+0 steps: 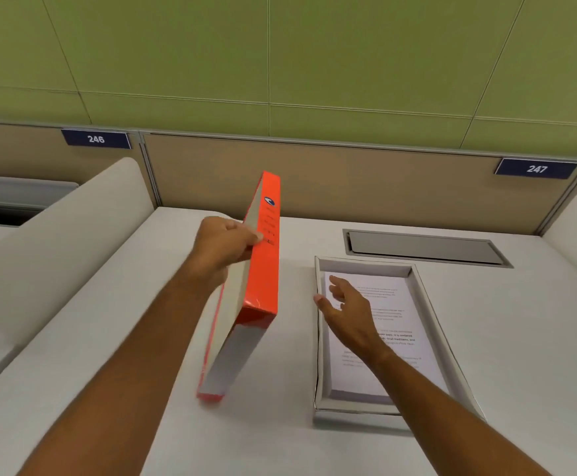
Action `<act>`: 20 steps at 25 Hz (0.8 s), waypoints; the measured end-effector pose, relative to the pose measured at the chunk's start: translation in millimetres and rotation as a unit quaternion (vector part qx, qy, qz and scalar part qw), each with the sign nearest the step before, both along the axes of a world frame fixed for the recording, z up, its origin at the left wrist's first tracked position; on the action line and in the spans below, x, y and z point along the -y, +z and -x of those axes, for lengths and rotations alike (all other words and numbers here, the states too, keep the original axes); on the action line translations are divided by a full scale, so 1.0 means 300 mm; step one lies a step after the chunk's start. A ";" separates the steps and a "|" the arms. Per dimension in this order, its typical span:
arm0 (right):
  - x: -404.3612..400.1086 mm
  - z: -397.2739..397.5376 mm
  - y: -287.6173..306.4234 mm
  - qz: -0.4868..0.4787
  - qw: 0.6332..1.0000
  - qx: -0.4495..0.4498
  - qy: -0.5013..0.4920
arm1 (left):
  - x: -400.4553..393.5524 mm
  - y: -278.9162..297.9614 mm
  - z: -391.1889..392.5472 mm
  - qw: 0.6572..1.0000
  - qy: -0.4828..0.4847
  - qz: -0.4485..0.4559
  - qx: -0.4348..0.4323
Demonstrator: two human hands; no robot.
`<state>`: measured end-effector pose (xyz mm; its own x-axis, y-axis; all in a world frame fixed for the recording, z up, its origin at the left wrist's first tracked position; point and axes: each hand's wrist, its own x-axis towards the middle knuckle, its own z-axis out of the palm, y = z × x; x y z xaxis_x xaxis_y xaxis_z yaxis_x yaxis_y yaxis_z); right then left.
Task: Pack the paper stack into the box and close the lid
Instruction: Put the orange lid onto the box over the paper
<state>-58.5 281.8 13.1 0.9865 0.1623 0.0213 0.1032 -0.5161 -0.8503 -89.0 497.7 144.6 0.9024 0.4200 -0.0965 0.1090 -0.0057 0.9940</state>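
Observation:
An open white box (424,304) lies on the desk at the right, and a stack of printed paper (386,297) rests inside it. The orange lid (261,269) stands tilted on its near edge to the left of the box, its white inside facing left. My left hand (223,247) grips the lid's upper long edge. My right hand (347,305) hovers over the box's left wall and the paper, fingers spread, holding nothing.
A metal cable hatch (424,247) is set in the white desk (143,355) behind the box. Padded white dividers (74,231) rise on both sides, and a tan partition with number plates 246 (96,139) and 247 (536,169) closes the back.

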 end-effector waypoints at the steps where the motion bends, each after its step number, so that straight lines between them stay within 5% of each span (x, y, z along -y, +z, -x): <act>1: -0.018 -0.006 0.013 -0.057 0.997 -0.045 -0.001 | -0.024 0.050 0.023 0.999 0.002 0.035 0.016; 7: -0.025 -0.026 0.022 -0.288 0.906 -0.311 0.003 | -0.108 0.189 0.154 0.967 -0.095 0.237 0.000; 13: 0.131 -0.052 0.013 -0.473 0.821 -0.317 -0.037 | -0.142 0.092 0.154 0.956 -0.099 0.274 -0.039; 17: 0.339 -0.077 0.024 -0.429 0.853 -0.292 -0.059 | -0.110 -0.078 0.051 0.982 -0.094 0.115 -0.115; 20: 0.484 -0.083 0.001 -0.366 0.890 -0.247 -0.112 | -0.031 -0.195 -0.007 0.971 -0.138 0.107 -0.164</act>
